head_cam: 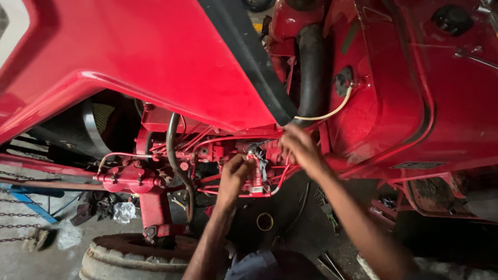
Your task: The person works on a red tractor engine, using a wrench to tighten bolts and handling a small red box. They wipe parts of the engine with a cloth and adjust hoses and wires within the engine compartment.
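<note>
While both arms reach up under the raised red hood (155, 57), the small upright red filter body (255, 179) stands between the two grips, long axis vertical. Left hand (234, 173) sits just left of it, fingers curled and touching its side; whether they pinch it I cannot tell. Right hand (300, 148) lies up and right of it, fingers bent onto the fitting at its top, beside the thin red pipes (207, 141). Left grip is nearer. A worn tyre (135, 256) lies below the left forearm.
</note>
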